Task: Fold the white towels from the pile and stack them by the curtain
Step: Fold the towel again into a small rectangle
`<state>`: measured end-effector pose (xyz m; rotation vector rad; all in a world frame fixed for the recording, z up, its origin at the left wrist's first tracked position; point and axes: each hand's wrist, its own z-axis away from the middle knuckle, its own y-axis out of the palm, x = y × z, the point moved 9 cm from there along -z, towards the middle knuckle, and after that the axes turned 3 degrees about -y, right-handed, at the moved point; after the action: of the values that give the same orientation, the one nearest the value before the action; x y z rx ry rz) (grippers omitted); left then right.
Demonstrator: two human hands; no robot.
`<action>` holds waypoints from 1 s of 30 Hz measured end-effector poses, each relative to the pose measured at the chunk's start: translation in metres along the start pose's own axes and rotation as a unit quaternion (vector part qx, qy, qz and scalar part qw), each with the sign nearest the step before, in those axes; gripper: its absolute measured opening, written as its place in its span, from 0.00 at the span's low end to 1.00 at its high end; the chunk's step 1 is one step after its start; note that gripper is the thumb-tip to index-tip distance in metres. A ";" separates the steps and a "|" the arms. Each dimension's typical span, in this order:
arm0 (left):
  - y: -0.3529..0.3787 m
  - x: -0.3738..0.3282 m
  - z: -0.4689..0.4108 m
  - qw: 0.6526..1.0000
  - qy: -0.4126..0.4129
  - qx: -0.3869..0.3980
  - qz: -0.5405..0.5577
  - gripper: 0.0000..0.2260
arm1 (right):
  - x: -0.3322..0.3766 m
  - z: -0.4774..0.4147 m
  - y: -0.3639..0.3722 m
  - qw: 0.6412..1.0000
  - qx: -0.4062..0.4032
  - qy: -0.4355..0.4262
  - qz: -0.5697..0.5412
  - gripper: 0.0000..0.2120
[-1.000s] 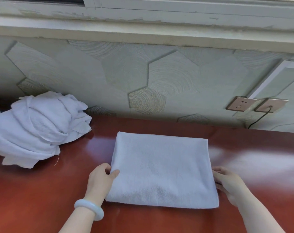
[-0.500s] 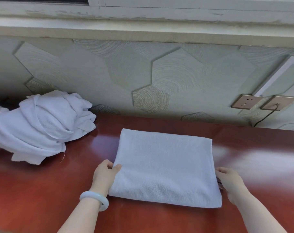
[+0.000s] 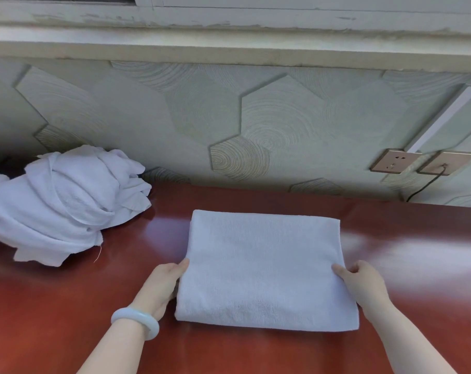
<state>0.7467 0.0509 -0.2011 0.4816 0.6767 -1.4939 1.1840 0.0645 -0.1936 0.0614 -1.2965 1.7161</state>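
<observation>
The crumpled pile (image 3: 61, 206) is waiting unfolded at the left of the table (image 3: 417, 306), while the left hand (image 3: 161, 287) is pinching one side of a folded towel (image 3: 264, 271) lying mid-table, not yet stacked, and the right hand (image 3: 363, 287) is pinching the other, its thumb newly slid onto the top.

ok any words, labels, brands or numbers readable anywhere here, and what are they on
None: no text can be read in this view.
The folded towel and the towel pile show no tag or print.
The wall socket and the wall plate beside it carry no legible marking.
The bracelet is plain.
</observation>
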 end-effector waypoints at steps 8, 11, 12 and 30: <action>-0.008 0.006 -0.004 0.999 0.009 -0.042 0.007 0.10 | 0.112 0.024 0.010 0.942 -0.105 -0.304 0.092 0.17; -0.009 0.006 -0.003 0.999 0.008 -0.034 0.001 0.09 | 0.130 0.037 0.039 0.918 -0.038 -0.379 0.107 0.18; -0.008 0.006 -0.003 0.999 0.012 -0.031 -0.003 0.08 | 0.127 0.038 0.043 0.920 -0.035 -0.375 0.109 0.18; -0.005 -0.014 0.001 0.953 0.060 -0.161 -0.249 0.08 | 0.140 -0.008 0.042 0.913 -0.011 -0.295 0.281 0.33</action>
<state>0.7421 0.0603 -0.1909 0.1512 1.1787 -1.7843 1.0826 0.1607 -0.1518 0.2279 -1.9104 2.2759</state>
